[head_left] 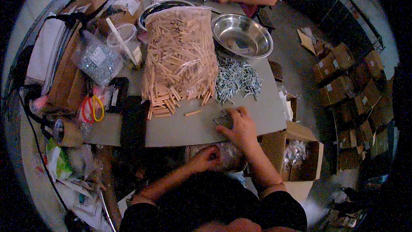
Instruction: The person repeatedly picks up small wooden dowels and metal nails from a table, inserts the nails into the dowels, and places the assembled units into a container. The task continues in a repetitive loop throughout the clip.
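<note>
At a cluttered worktable (268, 114), a worker's hands are well apart: the right hand (240, 128) bends over a few small metal pieces (224, 115), though whether it grips any cannot be told. The left hand (207, 159), at about 7 o'clock from it, curls below the table's near edge, its contents, if any, hidden. With the right hand as the clock's centre, a heap of loose screws (238, 79) lies at 12, a steel bowl (246, 45) beyond it, and a clear bag of wooden dowels (180, 56) at 11. A lone dowel (193, 113), near 9:30, could roll off the near edge if a forearm brushed it. The heap, close to the table's right side, might scatter to the floor under a careless sweep; a nudge to the bag could mix dowels among the screws.
</note>
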